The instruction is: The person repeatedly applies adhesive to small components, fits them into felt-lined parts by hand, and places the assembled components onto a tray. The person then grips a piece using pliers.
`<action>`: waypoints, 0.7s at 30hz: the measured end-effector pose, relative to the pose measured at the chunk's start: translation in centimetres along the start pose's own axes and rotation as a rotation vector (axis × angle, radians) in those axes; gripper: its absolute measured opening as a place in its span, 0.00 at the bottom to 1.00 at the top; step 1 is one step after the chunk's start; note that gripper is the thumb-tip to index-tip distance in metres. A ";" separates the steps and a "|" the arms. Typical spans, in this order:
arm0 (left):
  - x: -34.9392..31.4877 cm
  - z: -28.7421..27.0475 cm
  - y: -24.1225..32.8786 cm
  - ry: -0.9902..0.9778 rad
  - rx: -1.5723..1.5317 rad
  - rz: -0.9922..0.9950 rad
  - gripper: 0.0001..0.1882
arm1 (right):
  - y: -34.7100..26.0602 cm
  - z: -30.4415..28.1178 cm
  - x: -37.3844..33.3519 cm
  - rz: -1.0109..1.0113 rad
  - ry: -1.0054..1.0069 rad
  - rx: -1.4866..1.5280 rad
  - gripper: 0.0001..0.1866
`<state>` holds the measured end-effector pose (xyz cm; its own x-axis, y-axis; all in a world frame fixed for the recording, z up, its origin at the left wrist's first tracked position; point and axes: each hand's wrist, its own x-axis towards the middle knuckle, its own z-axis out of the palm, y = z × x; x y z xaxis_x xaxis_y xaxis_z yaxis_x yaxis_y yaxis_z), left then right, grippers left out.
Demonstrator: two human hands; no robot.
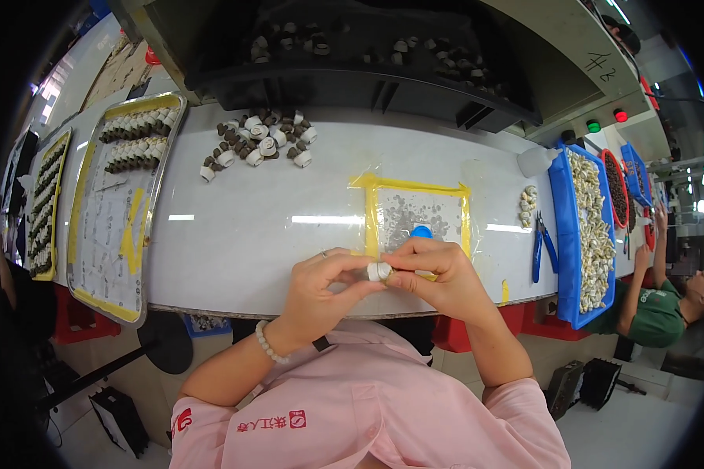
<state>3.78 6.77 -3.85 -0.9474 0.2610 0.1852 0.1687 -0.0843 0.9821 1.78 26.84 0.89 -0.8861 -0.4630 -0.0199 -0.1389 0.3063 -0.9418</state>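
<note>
Above the near edge of the white table, my left hand point(328, 283) and my right hand point(438, 273) meet. Between their fingertips is a small white cap-like part point(378, 271), pinched from both sides. The right fingers cover its other end, where a darker bit shows. Just beyond my hands a yellow-taped square point(371, 215) of stained sheet lies on the table, with a round blue piece point(421, 232) at its near side. A loose pile of similar white and brown parts point(262, 141) lies farther off to the left.
At left, a metal tray point(77, 234) holds rows of parts. On the right are blue-handled cutters point(537, 254), a small row of parts point(528, 206), a white bottle point(535, 162) and a blue bin point(564, 258) of parts. A dark machine tray point(368, 90) spans the back. A co-worker point(651, 316) sits beyond.
</note>
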 end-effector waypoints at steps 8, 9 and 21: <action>0.3 0.2 1.6 0.004 -0.454 -0.359 0.14 | 0.4 -0.2 -0.7 0.342 0.017 0.462 0.14; 0.3 0.1 1.6 -0.011 -0.489 -0.385 0.14 | 0.3 -0.3 -0.6 0.333 0.016 0.478 0.14; 1.2 -1.0 1.4 -0.005 -0.596 -0.550 0.12 | -0.2 0.3 0.1 0.018 0.007 0.178 0.16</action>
<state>2.64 5.99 -2.32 -0.8510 0.4183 -0.3175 -0.4957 -0.4403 0.7486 1.86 26.44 0.97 -0.8909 -0.4528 -0.0357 -0.0428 0.1619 -0.9859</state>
